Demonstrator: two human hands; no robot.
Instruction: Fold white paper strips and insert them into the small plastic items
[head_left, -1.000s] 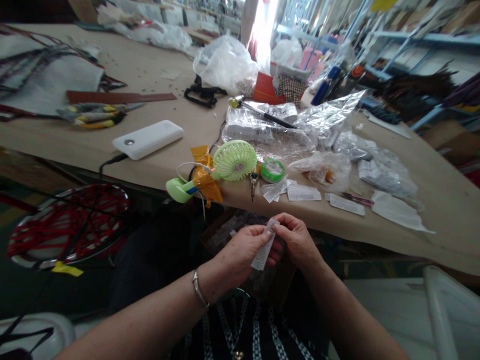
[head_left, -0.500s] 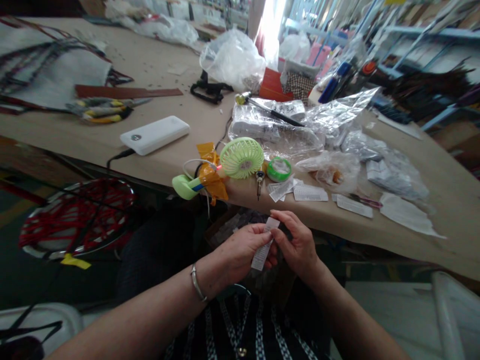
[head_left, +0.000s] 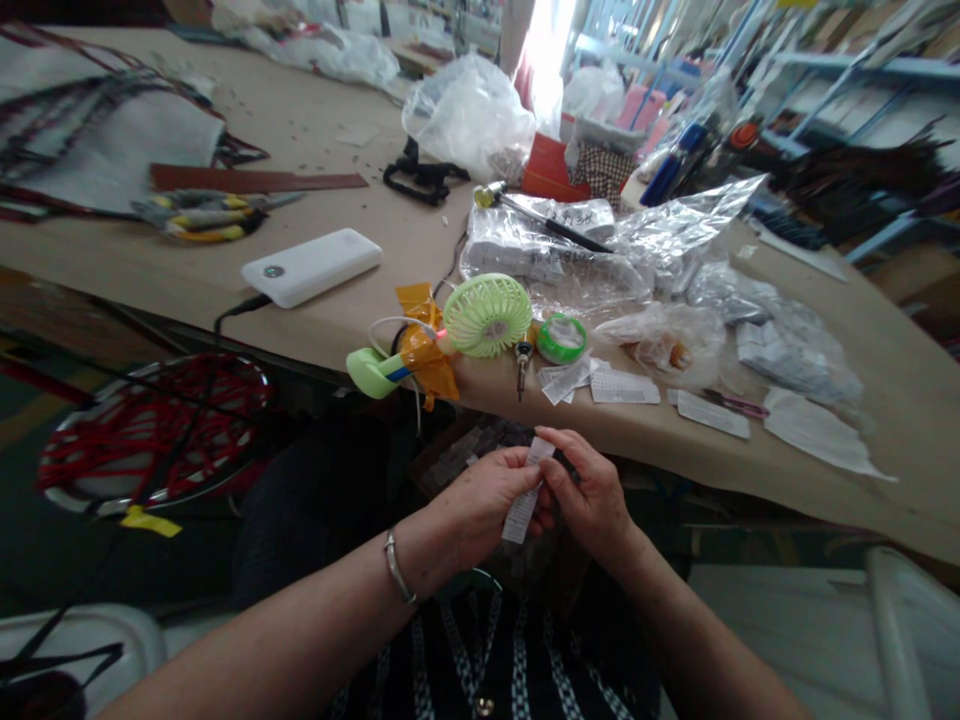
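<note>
A narrow white printed label (head_left: 519, 517) is held over my lap, below the table's front edge. My left hand (head_left: 491, 500) is closed on its middle, thumb on top and fingers beneath. At the label's upper end, my right hand (head_left: 592, 495) pinches it between thumb and fingertips. Under both hands is an open box holding many small greyish pieces (head_left: 480, 445). On the table just beyond lie more printed labels (head_left: 624, 385), beside a green-rimmed round container (head_left: 562, 339) and a metal-tipped tool (head_left: 522, 372).
A green fan (head_left: 486, 316) is taped at the table edge (head_left: 330, 345). Left of it lie a white power bank (head_left: 312, 268) and pliers (head_left: 210, 218). Clear plastic packages (head_left: 555, 250), a hammer (head_left: 547, 220) and pink-handled scissors (head_left: 739, 405) are on the right. A red-corded stool (head_left: 157, 430) stands lower left.
My right hand has shifted slightly left along the label's upper end, its fingers closer together. My left hand keeps its hold. The table things appear barely shifted with the camera.
</note>
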